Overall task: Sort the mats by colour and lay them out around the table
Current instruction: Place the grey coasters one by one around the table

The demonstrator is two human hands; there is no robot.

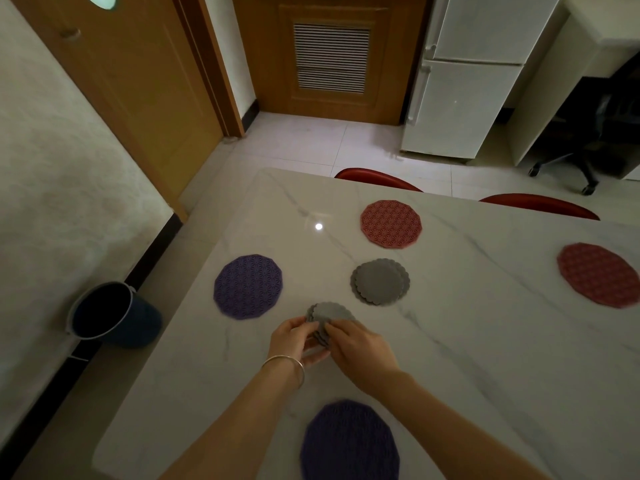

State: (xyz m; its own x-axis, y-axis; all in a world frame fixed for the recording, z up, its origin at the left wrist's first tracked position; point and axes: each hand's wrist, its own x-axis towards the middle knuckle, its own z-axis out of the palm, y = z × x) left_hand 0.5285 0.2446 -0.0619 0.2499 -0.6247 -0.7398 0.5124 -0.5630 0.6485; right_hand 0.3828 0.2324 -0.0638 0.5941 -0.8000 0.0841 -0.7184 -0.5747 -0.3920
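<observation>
While both hands work over the white marble-look table (467,341), they hold a small stack of grey scalloped round mats (327,315) between them, just in from the near-left part of the top. Left hand (294,339), w/ a thin silver bangle (287,363) on the wrist, has fingers curled on the stack's left edge; right hand (360,348) pinches its right side, fingertips on the top mat. Whether the stack touches the table: cannot tell.

A second grey scalloped pile (380,281), approx. two mats slightly offset, lies flat near mid-table, apart from the held stack. Purple lattice-pattern round mat (248,286) lies flat by the left edge. Another purple mat (349,441) lies at the near edge, between the forearms. Pink lattice round mat (391,224) lies toward the far edge; a darker red-pink mat (599,274) lies toward the right side, partly cut by the frame.

Two red chair backs (377,178) show beyond the far edge. Dark blue bin (110,315) stands on the floor left of the table.
</observation>
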